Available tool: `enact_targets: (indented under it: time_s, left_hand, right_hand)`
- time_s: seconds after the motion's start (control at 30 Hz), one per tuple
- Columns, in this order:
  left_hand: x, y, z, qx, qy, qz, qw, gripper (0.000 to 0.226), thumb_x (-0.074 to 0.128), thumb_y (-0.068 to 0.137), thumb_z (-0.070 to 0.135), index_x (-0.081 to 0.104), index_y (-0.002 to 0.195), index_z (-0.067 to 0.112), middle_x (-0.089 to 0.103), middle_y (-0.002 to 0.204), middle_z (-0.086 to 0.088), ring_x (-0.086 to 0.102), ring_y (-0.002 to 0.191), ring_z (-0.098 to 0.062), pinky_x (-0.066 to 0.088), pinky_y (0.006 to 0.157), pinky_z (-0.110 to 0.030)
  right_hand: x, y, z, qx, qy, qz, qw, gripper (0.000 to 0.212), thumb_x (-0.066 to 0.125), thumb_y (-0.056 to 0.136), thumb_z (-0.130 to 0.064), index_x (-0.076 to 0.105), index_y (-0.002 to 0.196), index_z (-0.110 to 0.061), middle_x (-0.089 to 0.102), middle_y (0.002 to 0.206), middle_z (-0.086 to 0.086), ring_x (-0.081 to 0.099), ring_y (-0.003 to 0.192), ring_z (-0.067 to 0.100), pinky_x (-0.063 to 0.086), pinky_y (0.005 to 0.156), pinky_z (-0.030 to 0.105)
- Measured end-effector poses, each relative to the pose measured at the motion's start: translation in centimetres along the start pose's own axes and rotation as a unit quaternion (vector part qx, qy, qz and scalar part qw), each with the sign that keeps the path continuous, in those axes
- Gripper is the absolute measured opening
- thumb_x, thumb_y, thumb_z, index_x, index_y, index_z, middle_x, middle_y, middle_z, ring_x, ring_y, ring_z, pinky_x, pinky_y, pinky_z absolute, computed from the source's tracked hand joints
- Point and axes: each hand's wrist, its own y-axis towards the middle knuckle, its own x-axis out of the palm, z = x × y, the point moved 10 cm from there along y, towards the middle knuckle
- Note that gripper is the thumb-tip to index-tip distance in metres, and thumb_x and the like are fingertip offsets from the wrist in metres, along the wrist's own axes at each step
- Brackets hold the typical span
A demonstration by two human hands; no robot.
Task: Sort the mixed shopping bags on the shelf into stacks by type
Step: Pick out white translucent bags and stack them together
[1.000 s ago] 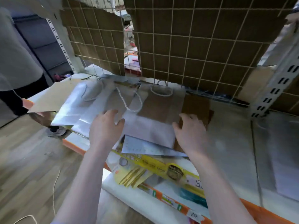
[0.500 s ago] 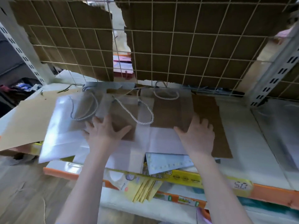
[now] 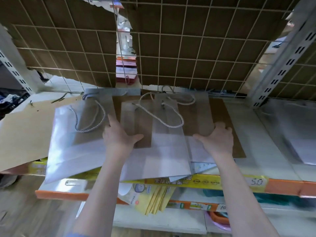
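Note:
Several see-through plastic shopping bags with rope handles lie overlapping on a brown cardboard sheet (image 3: 229, 134) on the shelf. The left clear bag (image 3: 71, 144) hangs over the front edge. A middle clear bag (image 3: 165, 151) with a white twisted handle (image 3: 164, 120) lies between my hands. Behind it is a right clear bag (image 3: 196, 113). My left hand (image 3: 119, 135) rests flat on the bags, fingers spread, thumb on the middle bag's left side. My right hand (image 3: 218, 139) sits at the pile's right edge, its fingers curled over the edge and its thumb on top.
A wire grid backed with torn cardboard (image 3: 188, 48) closes the back. A large tan card sheet (image 3: 25, 130) lies at left. Another clear bag (image 3: 297, 134) lies in the bay at right, past the slotted upright (image 3: 280, 62). The orange shelf edge (image 3: 282, 186) carries yellow price strips.
My hands have slid farther back and apart across the bags. The right hand's fingers, flat before, now curl at the pile's right edge. The view has moved closer.

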Motion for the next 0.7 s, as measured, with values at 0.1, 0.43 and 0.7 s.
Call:
enact_targets:
  time_s: [0.1,0.43,0.7]
  left_hand:
    - [0.8,0.1,0.0,-0.003,-0.055,-0.022,0.998,0.066,0.082,0.07,0.024,0.049,0.124,0.005,0.059,0.111,-0.007,0.056,0.1,-0.029,0.04,0.071,-0.029]
    - [-0.4,0.2,2.1,0.052,-0.071,0.018,0.996,0.027,0.066,0.085,0.028,0.06,0.102,0.008,0.058,0.09,-0.006,0.05,0.082,-0.024,0.034,0.069,-0.03]
    - [0.5,0.4,2.5,0.054,-0.246,-0.013,0.968,0.016,0.066,0.086,0.022,0.064,0.094,0.008,0.071,0.087,-0.009,0.067,0.083,-0.032,0.054,0.075,-0.04]
  right_hand:
    - [-0.3,0.0,0.0,-0.006,0.019,-0.003,1.0,0.071,0.077,0.072,-0.033,0.04,0.124,-0.001,0.045,0.123,0.022,0.048,0.11,0.039,0.04,0.086,0.036]
    - [-1.0,1.7,1.7,-0.01,0.127,-0.031,0.991,0.073,0.074,0.076,-0.023,0.036,0.135,-0.005,0.051,0.13,0.015,0.05,0.116,0.036,0.043,0.092,0.041]
    - [-3.5,2.0,0.7,-0.054,0.276,0.021,0.959,0.042,0.062,0.084,-0.007,0.047,0.123,-0.008,0.051,0.106,-0.001,0.052,0.097,0.017,0.039,0.077,0.025]
